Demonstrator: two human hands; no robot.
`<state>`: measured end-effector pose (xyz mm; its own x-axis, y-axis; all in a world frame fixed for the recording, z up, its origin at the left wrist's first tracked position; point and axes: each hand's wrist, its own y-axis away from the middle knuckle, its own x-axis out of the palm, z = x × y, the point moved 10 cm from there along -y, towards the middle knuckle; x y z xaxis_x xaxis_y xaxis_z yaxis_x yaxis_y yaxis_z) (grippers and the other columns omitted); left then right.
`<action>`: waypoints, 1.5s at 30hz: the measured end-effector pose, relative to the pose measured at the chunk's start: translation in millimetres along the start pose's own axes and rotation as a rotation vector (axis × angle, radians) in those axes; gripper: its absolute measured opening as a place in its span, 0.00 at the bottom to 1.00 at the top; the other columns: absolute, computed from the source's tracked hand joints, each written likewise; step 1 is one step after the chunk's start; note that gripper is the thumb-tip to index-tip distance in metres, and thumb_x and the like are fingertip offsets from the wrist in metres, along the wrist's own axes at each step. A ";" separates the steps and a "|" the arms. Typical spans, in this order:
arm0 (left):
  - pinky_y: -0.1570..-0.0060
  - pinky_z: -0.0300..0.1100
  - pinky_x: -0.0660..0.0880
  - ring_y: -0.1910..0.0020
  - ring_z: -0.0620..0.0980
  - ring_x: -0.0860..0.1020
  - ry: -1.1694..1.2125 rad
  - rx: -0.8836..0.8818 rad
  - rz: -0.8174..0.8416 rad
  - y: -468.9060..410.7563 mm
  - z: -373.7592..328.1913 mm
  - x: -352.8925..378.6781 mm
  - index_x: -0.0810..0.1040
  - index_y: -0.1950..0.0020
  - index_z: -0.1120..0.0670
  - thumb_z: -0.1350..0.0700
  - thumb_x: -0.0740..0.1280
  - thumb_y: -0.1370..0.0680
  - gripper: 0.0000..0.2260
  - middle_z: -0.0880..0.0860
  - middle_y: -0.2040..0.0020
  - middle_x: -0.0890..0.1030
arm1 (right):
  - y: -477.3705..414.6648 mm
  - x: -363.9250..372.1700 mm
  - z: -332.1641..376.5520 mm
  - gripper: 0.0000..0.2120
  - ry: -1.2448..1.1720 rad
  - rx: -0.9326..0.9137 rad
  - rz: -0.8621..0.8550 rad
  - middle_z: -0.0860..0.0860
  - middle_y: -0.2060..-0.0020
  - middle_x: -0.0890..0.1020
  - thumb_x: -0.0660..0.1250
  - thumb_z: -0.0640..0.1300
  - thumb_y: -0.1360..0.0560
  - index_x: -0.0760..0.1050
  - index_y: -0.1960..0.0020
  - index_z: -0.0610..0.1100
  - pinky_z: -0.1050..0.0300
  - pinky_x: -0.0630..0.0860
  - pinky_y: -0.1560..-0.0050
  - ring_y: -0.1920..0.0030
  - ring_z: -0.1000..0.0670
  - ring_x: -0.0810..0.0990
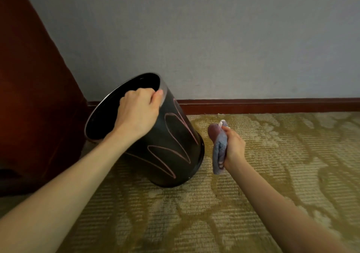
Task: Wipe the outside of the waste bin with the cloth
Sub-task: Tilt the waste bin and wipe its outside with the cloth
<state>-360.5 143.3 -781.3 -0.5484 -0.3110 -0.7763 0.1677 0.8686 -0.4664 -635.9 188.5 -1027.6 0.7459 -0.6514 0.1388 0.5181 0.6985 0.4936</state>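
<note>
A black waste bin [171, 147] with thin pink loop lines stands on the carpet, tilted so its open mouth faces up and left. My left hand [138, 112] grips the bin's rim, thumb on the outside and fingers curled over the edge. My right hand [234, 147] holds a folded grey-blue cloth [219, 145] just to the right of the bin's base. A small gap of carpet separates the cloth from the bin, so they do not touch.
A dark red-brown wooden panel [31, 97] rises close on the left of the bin. Behind the bin runs a grey wall [214, 38] with a brown skirting board [272, 104]. Patterned beige-gold carpet [194, 213] covers the floor.
</note>
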 end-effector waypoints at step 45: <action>0.64 0.51 0.69 0.65 0.65 0.74 -0.023 -0.271 0.009 -37.7 120.8 -30.6 0.68 0.74 0.57 0.44 0.54 0.20 0.26 0.63 0.70 0.73 | 134.3 136.2 33.2 0.18 0.715 -0.746 -0.254 0.42 0.46 0.71 0.61 0.46 0.27 0.75 0.38 0.52 0.46 0.69 0.44 0.46 0.40 0.70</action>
<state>-251.1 73.4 -791.2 -0.5286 -0.3088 -0.7907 -0.0547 0.9419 -0.3313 -478.7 183.8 -913.9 0.5263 -0.6476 -0.5511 0.6380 0.7291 -0.2475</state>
